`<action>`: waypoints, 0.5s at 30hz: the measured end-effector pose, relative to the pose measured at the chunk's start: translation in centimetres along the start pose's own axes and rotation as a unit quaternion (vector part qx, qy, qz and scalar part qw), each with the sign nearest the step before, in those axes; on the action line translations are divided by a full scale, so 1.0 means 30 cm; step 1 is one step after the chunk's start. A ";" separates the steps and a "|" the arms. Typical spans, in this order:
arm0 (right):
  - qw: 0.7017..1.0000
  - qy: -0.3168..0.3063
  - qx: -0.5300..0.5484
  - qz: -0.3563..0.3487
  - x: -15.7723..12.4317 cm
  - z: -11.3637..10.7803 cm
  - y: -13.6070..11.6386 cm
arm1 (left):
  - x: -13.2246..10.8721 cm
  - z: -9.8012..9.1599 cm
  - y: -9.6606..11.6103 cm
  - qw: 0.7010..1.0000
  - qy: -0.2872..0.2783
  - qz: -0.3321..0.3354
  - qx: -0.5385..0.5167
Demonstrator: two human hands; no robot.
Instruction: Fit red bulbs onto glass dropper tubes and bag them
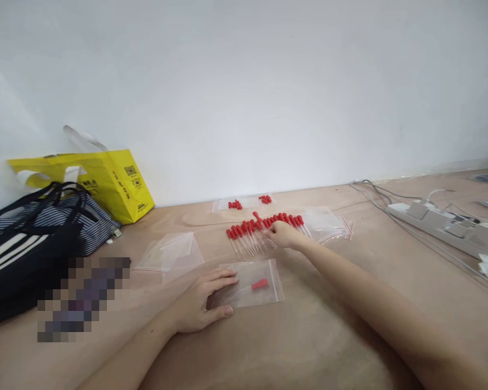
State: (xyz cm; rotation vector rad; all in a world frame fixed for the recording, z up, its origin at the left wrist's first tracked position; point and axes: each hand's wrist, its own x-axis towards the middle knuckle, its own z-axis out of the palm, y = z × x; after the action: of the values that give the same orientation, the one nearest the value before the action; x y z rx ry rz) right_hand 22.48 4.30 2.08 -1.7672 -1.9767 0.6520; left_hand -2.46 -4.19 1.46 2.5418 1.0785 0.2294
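Note:
My left hand (pixel 203 300) lies with its fingers spread over the left end of a clear zip-lock bag (pixel 274 271). Inside that bag is one dropper (pixel 260 284) with a red rubber bulb; its clear tube runs back toward the hand. Farther off, my right hand (pixel 285 235) reaches into a row of red-bulbed droppers (pixel 238 232), fingertips pinched together. One dropper (pixel 257 216) juts up out of line, its tube leading to those fingers. The right hand covers part of the row's middle.
Flat clear bags lie left (pixel 171 254) and right (pixel 323 223) of the row. Behind, another bag (pixel 248 205) bears loose red bulbs (pixel 265 199). A yellow tote (pixel 122 184) and striped bag (pixel 97 216) stand at left. A power strip (pixel 443 222) with cables is at right.

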 end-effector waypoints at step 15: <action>0.827 -0.067 0.558 -0.036 -0.187 0.051 0.157 | 0.002 0.005 -0.016 1.000 -0.008 -0.006 0.008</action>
State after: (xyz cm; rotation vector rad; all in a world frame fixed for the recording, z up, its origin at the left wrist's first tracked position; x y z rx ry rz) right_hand 26.01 -0.97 -1.90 -0.8986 -1.1986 1.5199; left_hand -2.69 -3.89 1.12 2.5459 1.0946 0.1970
